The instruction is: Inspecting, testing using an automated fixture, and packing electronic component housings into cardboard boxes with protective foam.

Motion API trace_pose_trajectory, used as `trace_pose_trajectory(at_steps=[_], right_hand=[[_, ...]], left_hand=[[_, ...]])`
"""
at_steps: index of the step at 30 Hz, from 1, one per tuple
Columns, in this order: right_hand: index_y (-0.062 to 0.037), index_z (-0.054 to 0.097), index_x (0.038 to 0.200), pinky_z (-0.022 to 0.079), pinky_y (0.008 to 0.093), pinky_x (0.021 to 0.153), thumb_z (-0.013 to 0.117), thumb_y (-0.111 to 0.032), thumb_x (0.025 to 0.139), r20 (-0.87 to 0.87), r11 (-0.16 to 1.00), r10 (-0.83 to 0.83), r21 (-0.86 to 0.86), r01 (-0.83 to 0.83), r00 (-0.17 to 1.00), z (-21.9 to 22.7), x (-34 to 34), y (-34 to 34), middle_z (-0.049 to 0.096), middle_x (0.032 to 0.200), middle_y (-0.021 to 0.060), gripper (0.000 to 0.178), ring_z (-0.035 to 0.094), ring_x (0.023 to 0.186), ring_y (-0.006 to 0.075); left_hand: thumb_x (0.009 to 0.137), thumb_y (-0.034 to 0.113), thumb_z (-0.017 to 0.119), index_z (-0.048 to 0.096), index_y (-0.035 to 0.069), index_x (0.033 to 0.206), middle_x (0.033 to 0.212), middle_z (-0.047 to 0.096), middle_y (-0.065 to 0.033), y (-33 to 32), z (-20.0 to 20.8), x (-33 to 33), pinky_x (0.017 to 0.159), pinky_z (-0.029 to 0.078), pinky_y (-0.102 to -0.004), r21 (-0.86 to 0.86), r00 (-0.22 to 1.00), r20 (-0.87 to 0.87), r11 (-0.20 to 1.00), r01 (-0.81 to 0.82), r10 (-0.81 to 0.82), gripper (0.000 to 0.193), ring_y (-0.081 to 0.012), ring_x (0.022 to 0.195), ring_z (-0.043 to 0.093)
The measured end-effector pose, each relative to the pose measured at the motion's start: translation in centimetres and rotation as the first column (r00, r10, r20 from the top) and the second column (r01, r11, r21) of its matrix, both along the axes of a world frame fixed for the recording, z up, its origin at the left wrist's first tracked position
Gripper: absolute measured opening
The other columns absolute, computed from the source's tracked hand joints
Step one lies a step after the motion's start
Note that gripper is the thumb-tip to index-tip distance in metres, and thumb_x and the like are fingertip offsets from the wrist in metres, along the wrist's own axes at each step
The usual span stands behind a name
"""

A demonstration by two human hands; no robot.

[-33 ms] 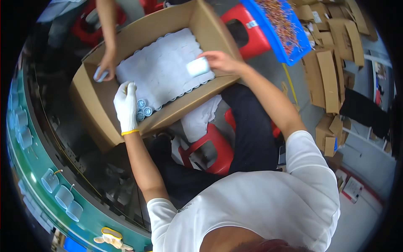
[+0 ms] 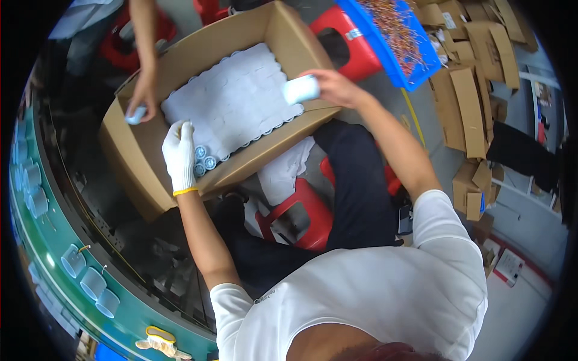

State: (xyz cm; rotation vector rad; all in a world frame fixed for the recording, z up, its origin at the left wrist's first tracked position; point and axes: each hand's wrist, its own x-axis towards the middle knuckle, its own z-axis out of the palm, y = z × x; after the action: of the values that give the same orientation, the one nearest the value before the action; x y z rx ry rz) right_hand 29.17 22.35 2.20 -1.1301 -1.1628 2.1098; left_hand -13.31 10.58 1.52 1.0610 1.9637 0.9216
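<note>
My bare right hand (image 2: 338,88) grips a pale blue-white cylinder (image 2: 301,89), blurred by motion, above the right end of a big cardboard box (image 2: 129,171). In a white knitted glove, my left hand (image 2: 179,150) is at the box's near left part, fingers drawn together; whether anything is between them is hidden. A white sheet (image 2: 226,93) with a scalloped border lies inside the box. Beside my left hand, several light blue round pieces (image 2: 205,161) show their ends. From the far left a co-worker's hand (image 2: 144,96) holds a small light blue cylinder (image 2: 136,115).
A green conveyor belt (image 2: 60,231) curves along the left, carrying light blue cups (image 2: 93,283) and a glove (image 2: 159,343). Red stools (image 2: 310,219) stand around the box. A blue tray (image 2: 415,75) of thin coloured pieces is at the far right, near stacked cartons (image 2: 472,108).
My right hand has moved rightward with the cylinder, off the sheet toward the box's right edge. The co-worker's hand has shifted slightly left with its piece. My left hand has barely moved.
</note>
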Motion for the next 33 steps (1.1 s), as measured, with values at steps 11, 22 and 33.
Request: trace_pose_trajectory(at_steps=[11, 22, 33], right_hand=[[-0.0118, 0.061, 0.144, 0.057, 0.0404, 0.095, 0.066, -0.052, 0.097, 0.792, 0.718, -0.577, 0.609, -0.336, 0.201, 9.2, 32.0, 10.9, 0.074, 0.121, 0.0170, 0.062, 0.072, 0.111, 0.0309], [-0.0118, 0.071, 0.130, 0.051, 0.0512, 0.105, 0.047, -0.048, 0.105, 0.847, 0.864, -0.483, 0.420, -0.280, -0.220, 8.9, 30.4, 13.9, 0.070, 0.128, 0.0215, 0.050, 0.065, 0.124, 0.0402], [-0.0018, 0.076, 0.111, 0.052, 0.0328, 0.094, 0.058, -0.025, 0.108, 0.486, 0.496, -0.698, 0.858, -0.135, 0.526, 13.8, 15.2, 1.4, 0.076, 0.107, 0.0108, 0.030, 0.070, 0.104, 0.0204]], left_hand=[[0.099, 0.034, 0.061, 0.076, 0.006, 0.115, 0.094, 0.076, -0.0230, 3.0, 1.6, 10.4, 0.083, 0.056, -0.0430, -0.124, 0.903, -0.274, 0.943, 0.308, -0.331, 0.035, -0.0366, 0.090, 0.075], [0.098, 0.033, 0.062, 0.076, 0.007, 0.114, 0.105, 0.076, -0.0211, 3.1, 0.7, 10.3, 0.089, 0.056, -0.0432, -0.203, 0.885, -0.300, 0.931, 0.305, -0.355, 0.034, -0.0377, 0.099, 0.073], [0.102, 0.036, 0.058, 0.074, 0.008, 0.118, 0.097, 0.075, -0.0206, 1.4, 0.9, 11.0, 0.083, 0.056, -0.0431, -0.004, 0.862, -0.031, 0.862, 0.506, -0.506, 0.036, -0.0326, 0.091, 0.074]])
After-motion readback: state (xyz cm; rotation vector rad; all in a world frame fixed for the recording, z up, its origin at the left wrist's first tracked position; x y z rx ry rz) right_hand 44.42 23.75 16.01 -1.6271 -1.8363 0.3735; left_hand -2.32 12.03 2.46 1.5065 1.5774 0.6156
